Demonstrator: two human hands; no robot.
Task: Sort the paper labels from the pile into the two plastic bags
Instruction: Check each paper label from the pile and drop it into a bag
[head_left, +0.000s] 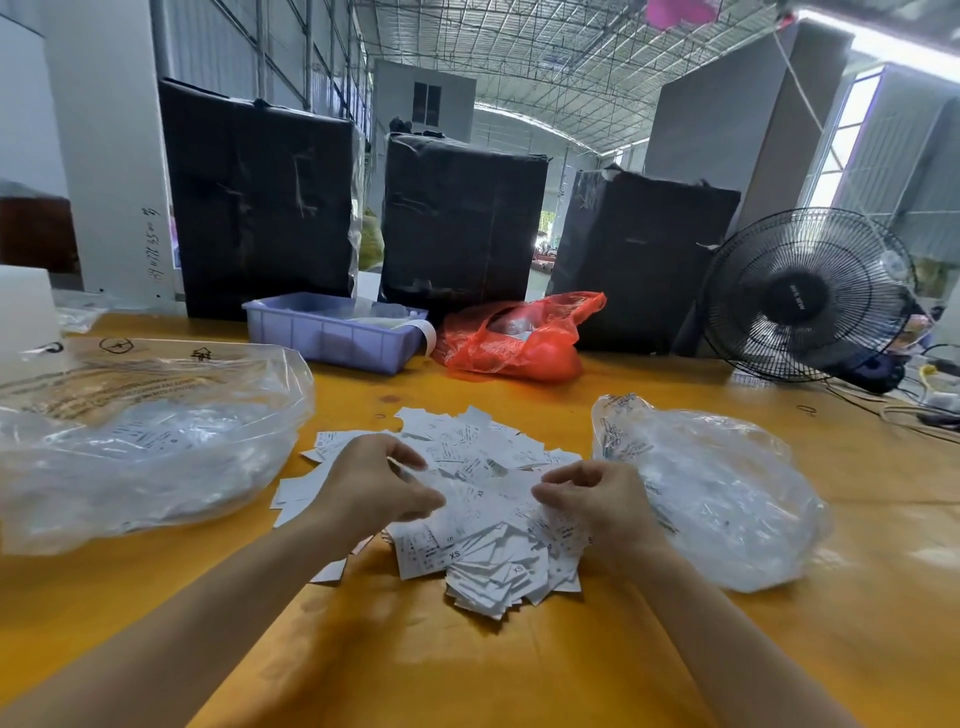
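Views: one only, head-worn wide-angle; no second view, so no overlap to record.
Position: above the near edge of the orange-yellow wooden tabletop (519, 675), at the person's head.
Facing: forward and down along both bare forearms, which enter from the bottom corners.
Nearness: close; left hand (376, 480) and right hand (592, 499) sit just below frame centre over the heap of white paper labels (483, 551).
Far field: three black-wrapped upright blocks (462, 223) along the tabletop's back edge, hall roof above.
Distortion: edges bow; black round-caged electric fan (805, 296) at right leans inward.
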